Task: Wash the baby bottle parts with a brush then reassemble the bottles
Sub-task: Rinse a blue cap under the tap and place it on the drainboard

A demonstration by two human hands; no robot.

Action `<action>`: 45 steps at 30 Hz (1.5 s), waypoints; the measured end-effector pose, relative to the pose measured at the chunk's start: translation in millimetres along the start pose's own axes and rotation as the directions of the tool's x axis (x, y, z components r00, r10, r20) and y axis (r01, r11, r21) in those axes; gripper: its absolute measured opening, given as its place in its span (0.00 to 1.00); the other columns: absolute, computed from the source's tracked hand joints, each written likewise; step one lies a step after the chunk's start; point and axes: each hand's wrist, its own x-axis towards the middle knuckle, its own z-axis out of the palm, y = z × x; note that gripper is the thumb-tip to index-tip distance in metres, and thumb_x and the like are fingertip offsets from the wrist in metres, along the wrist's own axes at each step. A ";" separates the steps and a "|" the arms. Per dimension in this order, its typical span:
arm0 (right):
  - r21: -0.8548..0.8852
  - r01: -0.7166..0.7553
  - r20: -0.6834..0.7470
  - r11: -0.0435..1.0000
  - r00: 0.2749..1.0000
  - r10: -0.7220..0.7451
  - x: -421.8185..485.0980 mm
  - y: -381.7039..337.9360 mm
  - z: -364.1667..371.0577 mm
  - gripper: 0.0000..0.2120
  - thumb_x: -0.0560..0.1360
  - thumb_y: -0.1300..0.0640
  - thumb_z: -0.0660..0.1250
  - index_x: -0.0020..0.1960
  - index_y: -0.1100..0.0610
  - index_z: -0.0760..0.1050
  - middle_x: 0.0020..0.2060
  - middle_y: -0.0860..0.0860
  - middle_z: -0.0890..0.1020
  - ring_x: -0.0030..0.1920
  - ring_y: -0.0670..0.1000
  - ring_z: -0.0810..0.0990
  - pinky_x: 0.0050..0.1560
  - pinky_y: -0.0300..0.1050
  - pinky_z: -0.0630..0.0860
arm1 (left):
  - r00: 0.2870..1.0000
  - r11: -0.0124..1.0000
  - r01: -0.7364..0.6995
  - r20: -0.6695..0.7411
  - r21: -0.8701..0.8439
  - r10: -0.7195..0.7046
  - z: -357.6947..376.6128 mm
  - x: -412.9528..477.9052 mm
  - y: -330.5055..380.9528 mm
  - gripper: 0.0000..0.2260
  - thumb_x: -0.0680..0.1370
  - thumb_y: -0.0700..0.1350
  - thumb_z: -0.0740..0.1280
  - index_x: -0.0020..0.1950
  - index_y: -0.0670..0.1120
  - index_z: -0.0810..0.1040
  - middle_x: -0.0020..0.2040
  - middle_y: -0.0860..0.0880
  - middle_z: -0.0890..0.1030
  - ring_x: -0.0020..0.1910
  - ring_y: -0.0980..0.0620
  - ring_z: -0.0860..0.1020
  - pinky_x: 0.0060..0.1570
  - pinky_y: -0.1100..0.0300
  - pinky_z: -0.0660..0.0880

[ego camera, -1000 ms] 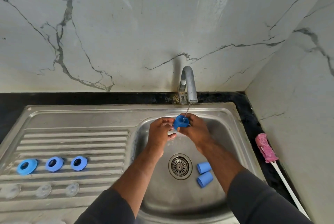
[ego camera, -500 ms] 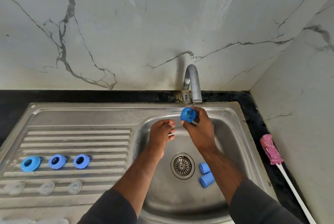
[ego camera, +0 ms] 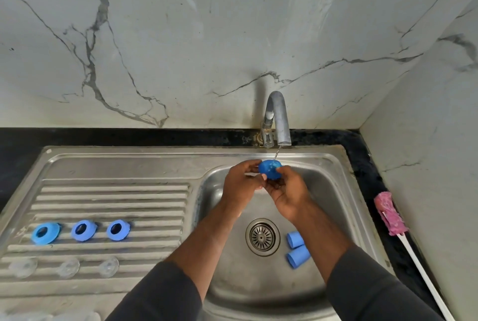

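Note:
Both my hands hold a blue bottle cap (ego camera: 270,170) under a thin stream from the tap (ego camera: 278,116), over the sink basin. My left hand (ego camera: 241,182) pinches its left side. My right hand (ego camera: 289,192) grips it from below and the right. Two more blue caps (ego camera: 297,248) lie in the basin right of the drain (ego camera: 262,236). Three blue screw rings (ego camera: 82,230) sit in a row on the drainboard, with three clear teats (ego camera: 67,267) in a row in front of them. A pink-headed bottle brush (ego camera: 390,213) lies on the black counter at the right.
The steel sink (ego camera: 336,165) has a ribbed drainboard (ego camera: 111,196) on the left. Marble walls stand behind and close on the right. Clear bottle parts show at the bottom left edge (ego camera: 46,316).
My left hand, apart from the cap half a second ago, has come back onto it. The cap has been turned, its open side no longer facing me.

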 end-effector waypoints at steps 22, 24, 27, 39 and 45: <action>-0.434 0.140 0.080 0.890 0.990 -0.117 5.0 -3.0 -9.1 0.28 0.73 0.75 0.68 0.70 0.59 0.73 0.62 0.58 0.80 0.58 0.55 0.83 0.53 0.46 0.82 | 0.994 0.979 -0.054 0.100 0.198 0.034 -12.4 1.1 -8.1 0.25 0.68 0.43 0.78 0.63 0.53 0.76 0.54 0.52 0.83 0.52 0.53 0.83 0.54 0.51 0.81; -0.546 0.175 0.076 0.819 0.984 -0.159 -3.0 -3.6 -9.3 0.27 0.73 0.74 0.70 0.69 0.60 0.74 0.60 0.55 0.82 0.58 0.53 0.83 0.57 0.48 0.82 | 0.986 0.971 -0.075 0.160 0.227 0.038 -11.6 -3.1 -6.2 0.32 0.69 0.43 0.80 0.70 0.52 0.72 0.57 0.53 0.80 0.53 0.54 0.81 0.51 0.62 0.79; -0.656 0.199 0.076 0.728 0.977 -0.199 -11.6 -1.2 -17.1 0.24 0.74 0.69 0.71 0.69 0.59 0.74 0.59 0.56 0.83 0.57 0.52 0.84 0.61 0.53 0.80 | 0.980 0.970 -0.114 0.186 0.216 0.074 -6.7 -12.5 -5.2 0.28 0.70 0.44 0.80 0.66 0.53 0.73 0.57 0.53 0.80 0.51 0.56 0.81 0.49 0.64 0.78; -0.812 0.027 -0.030 0.582 0.996 -0.088 -69.7 -12.2 -78.6 0.13 0.82 0.61 0.63 0.63 0.68 0.75 0.57 0.68 0.81 0.47 0.58 0.83 0.50 0.51 0.82 | 0.829 0.895 0.438 0.424 -0.086 -0.365 36.3 -80.3 -25.4 0.12 0.79 0.45 0.71 0.58 0.41 0.77 0.45 0.40 0.84 0.39 0.47 0.81 0.44 0.54 0.82; -0.904 0.037 -0.101 0.425 0.949 -0.299 -92.7 -39.0 -132.8 0.05 0.78 0.61 0.66 0.49 0.56 0.80 0.41 0.53 0.82 0.36 0.51 0.81 0.36 0.45 0.78 | 0.747 0.695 0.652 0.411 -0.302 -0.522 69.3 -101.8 -18.0 0.14 0.79 0.44 0.70 0.59 0.35 0.77 0.47 0.34 0.81 0.42 0.43 0.81 0.43 0.54 0.83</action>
